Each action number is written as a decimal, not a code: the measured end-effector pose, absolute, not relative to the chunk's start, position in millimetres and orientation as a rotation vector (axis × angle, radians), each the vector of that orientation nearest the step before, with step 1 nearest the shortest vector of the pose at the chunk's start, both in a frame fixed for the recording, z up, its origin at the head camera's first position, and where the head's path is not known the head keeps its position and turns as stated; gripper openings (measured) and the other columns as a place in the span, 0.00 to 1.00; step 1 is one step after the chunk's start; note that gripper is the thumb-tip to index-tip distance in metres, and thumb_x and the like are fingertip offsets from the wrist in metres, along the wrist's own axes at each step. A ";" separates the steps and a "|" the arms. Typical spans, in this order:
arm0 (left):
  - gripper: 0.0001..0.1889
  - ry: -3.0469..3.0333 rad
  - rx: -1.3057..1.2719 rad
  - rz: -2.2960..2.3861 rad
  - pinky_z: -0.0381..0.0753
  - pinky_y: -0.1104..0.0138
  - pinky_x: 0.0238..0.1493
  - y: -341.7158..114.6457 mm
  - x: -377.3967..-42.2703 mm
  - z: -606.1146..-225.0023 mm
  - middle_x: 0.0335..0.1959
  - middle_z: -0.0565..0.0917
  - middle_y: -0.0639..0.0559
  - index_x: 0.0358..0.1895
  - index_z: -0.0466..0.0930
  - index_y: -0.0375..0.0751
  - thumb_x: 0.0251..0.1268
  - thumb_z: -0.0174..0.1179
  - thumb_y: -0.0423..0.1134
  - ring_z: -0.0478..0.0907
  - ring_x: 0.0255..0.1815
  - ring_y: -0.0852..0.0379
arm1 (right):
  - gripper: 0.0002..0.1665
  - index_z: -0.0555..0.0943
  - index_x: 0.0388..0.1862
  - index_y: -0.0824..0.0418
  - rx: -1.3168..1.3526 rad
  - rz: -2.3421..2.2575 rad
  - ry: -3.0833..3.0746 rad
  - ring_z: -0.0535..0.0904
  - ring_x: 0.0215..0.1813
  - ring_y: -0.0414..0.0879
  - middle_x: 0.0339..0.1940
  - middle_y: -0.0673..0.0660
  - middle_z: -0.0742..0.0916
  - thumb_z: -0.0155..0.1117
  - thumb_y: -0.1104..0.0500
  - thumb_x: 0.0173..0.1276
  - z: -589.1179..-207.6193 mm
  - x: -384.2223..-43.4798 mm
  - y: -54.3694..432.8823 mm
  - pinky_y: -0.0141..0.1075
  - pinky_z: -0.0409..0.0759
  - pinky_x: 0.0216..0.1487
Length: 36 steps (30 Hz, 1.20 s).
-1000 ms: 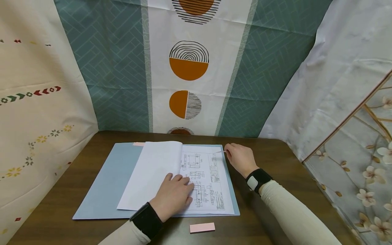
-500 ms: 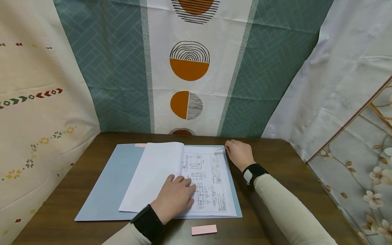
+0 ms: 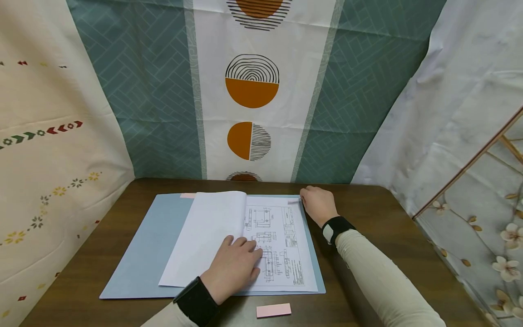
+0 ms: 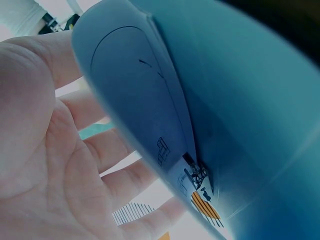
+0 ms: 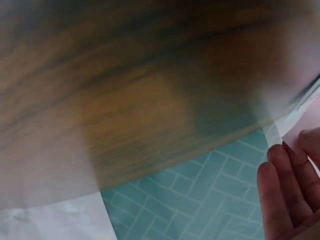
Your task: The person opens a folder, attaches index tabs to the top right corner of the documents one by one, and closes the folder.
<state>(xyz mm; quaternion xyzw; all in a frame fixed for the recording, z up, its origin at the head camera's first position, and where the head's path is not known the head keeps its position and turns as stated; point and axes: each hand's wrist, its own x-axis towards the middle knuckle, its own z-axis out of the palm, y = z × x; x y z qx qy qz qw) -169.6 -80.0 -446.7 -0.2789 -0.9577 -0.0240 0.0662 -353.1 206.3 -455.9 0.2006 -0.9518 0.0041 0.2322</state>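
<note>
A cream cloth [image 3: 53, 154] patterned with small flowers and chevrons hangs at far left, beside a dark wooden table [image 3: 90, 263]. An open light-blue folder [image 3: 140, 254] lies flat on the tabletop, a pink tab [image 3: 188, 195] showing at its far edge. Over the folder's inner part, a turned white page [image 3: 200, 240] lies blank side up, curving toward the fold. A person's left hand [image 3: 234, 265], a black band [image 3: 198, 300] around its wrist, rests with relaxed, parted fingers across the papers where the blank page meets the printed side. Behind the table hangs a green-and-white curtain [image 3: 163, 91] bearing orange half-circles and black lines. A pink strip [image 3: 273, 310] lies on the table just beside the folder's near edge. Inside the folder, a drawing sheet [image 3: 282, 218] shows technical outlines and tables; its print is too small to read. At the sheet's far right corner, a thin pale slip [image 3: 293, 201] extends from the right hand [image 3: 320, 205], which pinches it between thumb and finger, pinkish in the right wrist view. That wrist wears a black band with a light patch, below a cream sleeve [image 3: 380, 272]. At far right hangs a white cloth [image 3: 490, 236] printed with blossoms.
</note>
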 end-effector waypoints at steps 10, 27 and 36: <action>0.22 -2.882 -0.839 -0.074 0.74 0.37 0.68 -80.3 -169.4 -446.0 0.62 0.89 0.48 0.62 0.91 0.49 0.69 0.76 0.52 0.82 0.65 0.43 | 0.03 0.93 0.44 0.61 0.608 -0.087 -2.613 0.90 0.41 0.53 0.39 0.58 0.92 0.77 0.65 0.73 -459.8 -350.7 208.6 0.47 0.90 0.42; 0.23 -2.889 -0.842 -0.072 0.74 0.36 0.69 -79.6 -169.3 -447.2 0.63 0.89 0.48 0.63 0.91 0.50 0.69 0.75 0.53 0.82 0.66 0.43 | 0.08 0.95 0.44 0.60 0.633 -0.215 -2.558 0.90 0.41 0.53 0.39 0.58 0.91 0.76 0.71 0.71 -463.1 -349.9 208.1 0.46 0.90 0.42; 0.22 -2.879 -0.843 -0.084 0.74 0.35 0.69 -79.9 -169.5 -446.6 0.62 0.89 0.47 0.62 0.91 0.49 0.68 0.76 0.52 0.82 0.65 0.42 | 0.10 0.97 0.41 0.56 0.650 -0.243 -2.568 0.90 0.38 0.51 0.38 0.57 0.92 0.75 0.70 0.72 -465.2 -348.9 209.7 0.45 0.90 0.41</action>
